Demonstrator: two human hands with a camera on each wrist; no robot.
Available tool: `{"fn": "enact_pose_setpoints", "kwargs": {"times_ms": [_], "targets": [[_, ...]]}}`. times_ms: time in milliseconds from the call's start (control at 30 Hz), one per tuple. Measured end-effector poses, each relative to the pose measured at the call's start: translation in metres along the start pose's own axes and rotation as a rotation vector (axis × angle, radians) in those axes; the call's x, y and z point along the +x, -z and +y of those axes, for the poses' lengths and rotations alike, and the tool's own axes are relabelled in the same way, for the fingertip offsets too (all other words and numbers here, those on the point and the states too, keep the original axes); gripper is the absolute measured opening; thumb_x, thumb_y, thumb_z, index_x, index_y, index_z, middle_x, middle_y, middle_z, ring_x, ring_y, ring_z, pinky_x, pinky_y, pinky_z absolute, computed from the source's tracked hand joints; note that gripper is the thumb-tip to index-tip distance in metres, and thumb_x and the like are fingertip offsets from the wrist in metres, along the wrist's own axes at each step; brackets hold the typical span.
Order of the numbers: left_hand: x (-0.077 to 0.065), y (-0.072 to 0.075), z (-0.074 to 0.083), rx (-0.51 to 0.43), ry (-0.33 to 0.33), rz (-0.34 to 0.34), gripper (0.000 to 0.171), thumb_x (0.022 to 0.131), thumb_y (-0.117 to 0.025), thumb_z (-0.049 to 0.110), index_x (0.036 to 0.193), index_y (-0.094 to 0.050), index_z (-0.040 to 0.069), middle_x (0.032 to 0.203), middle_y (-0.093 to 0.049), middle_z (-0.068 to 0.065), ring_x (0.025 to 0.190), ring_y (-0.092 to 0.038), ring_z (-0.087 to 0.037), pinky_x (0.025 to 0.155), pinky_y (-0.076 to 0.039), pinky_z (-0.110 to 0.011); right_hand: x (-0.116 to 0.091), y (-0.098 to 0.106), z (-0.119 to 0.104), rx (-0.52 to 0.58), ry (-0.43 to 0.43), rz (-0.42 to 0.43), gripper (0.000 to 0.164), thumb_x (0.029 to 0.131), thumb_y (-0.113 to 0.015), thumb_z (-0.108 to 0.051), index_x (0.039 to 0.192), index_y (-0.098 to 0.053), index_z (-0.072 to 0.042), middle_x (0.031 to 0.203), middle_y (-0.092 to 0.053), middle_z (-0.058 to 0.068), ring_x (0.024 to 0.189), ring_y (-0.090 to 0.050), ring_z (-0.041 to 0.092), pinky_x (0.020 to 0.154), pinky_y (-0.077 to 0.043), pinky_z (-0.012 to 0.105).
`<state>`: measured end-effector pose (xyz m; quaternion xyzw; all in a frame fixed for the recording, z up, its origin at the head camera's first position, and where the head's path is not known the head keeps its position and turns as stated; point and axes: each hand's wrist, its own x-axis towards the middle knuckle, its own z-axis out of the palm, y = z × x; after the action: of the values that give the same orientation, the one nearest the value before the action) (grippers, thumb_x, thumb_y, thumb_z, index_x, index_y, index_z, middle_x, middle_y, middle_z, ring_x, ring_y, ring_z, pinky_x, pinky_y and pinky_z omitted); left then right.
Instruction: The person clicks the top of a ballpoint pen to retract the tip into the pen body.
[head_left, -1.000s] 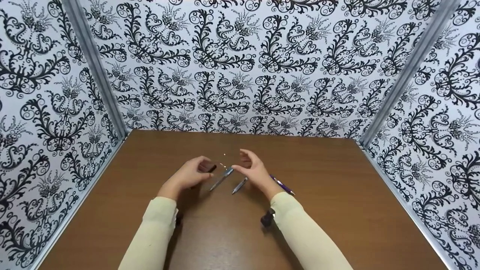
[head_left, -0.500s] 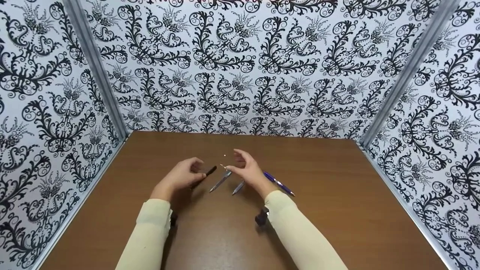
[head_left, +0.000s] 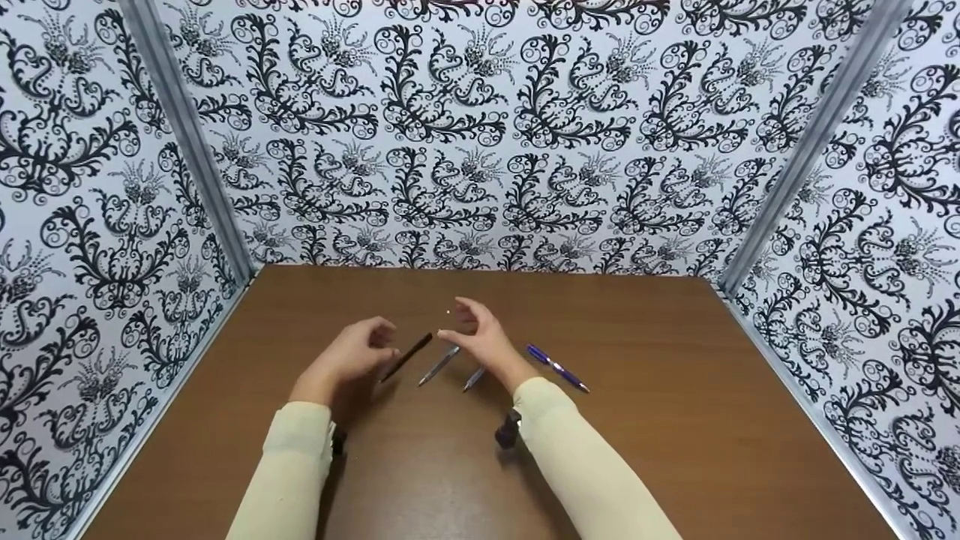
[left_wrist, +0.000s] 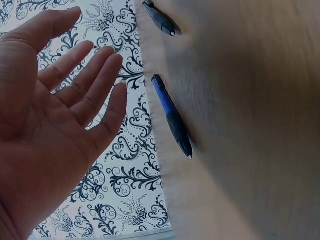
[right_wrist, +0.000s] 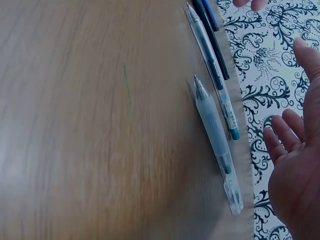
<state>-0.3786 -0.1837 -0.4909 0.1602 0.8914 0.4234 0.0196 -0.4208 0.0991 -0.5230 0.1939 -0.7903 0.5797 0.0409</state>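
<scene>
My left hand hovers with loosely bent fingers left of a black pen, holding nothing. Its palm and spread fingers show in the left wrist view, beside a pen with a blue barrel and black grip. My right hand, likewise with nothing in it, is above a grey-looking pen and partly hides it. Between the hands lies a clear pen with bluish parts. In the right wrist view, a whitish translucent pen lies nearest the right hand.
A purple-blue pen lies right of the right hand. Another dark-gripped pen shows at the top of the left wrist view. The brown wooden table is bounded by patterned walls at the back and sides.
Both hands have drifted left. The black pen, mostly covered by my left hand before, now shows at full length; more of the purple-blue pen is uncovered. The pens appear to stay in place.
</scene>
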Motion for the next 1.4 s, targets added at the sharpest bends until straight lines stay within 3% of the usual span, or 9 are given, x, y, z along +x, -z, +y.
{"fn": "enact_pose_setpoints", "kwargs": {"times_ms": [300,600,833,1400], "targets": [[0.000,0.003,-0.006,0.030,-0.009,0.015,0.039,0.101,-0.076,0.008,0.137,-0.066,-0.004,0.131,-0.070,-0.026,0.124,-0.066,-0.043,0.110,-0.052,-0.060,0.006,-0.012,-0.004,0.013,-0.014,-0.035,0.084,0.096,-0.090,-0.022,0.166,-0.047,-0.007,0.155,-0.055,0.023,0.144,-0.049,0.053,0.121,-0.042,0.062],[-0.003,0.006,-0.009,0.025,0.000,0.019,0.039,0.102,-0.074,0.008,0.137,-0.066,-0.004,0.134,-0.068,-0.029,0.127,-0.064,-0.047,0.111,-0.050,-0.062,0.008,-0.022,-0.010,0.021,-0.034,-0.042,0.084,0.094,-0.091,-0.023,0.166,-0.049,-0.013,0.160,-0.054,0.015,0.141,-0.054,0.043,0.118,-0.047,0.058],[-0.006,0.010,-0.014,0.012,0.015,0.030,0.041,0.102,-0.074,0.005,0.139,-0.064,-0.008,0.135,-0.068,-0.030,0.128,-0.064,-0.048,0.112,-0.051,-0.061,0.010,-0.030,-0.009,0.068,-0.038,-0.059,0.084,0.094,-0.090,-0.021,0.166,-0.047,-0.012,0.162,-0.051,0.018,0.144,-0.051,0.052,0.118,-0.046,0.060],[-0.015,0.025,-0.025,0.042,0.036,0.029,0.046,0.104,-0.072,0.002,0.148,-0.061,-0.003,0.140,-0.067,-0.028,0.130,-0.064,-0.047,0.110,-0.052,-0.062,0.014,-0.049,-0.020,0.029,-0.012,-0.090,0.083,0.094,-0.091,-0.022,0.166,-0.050,-0.016,0.160,-0.054,0.012,0.145,-0.052,0.043,0.118,-0.047,0.058]]}}
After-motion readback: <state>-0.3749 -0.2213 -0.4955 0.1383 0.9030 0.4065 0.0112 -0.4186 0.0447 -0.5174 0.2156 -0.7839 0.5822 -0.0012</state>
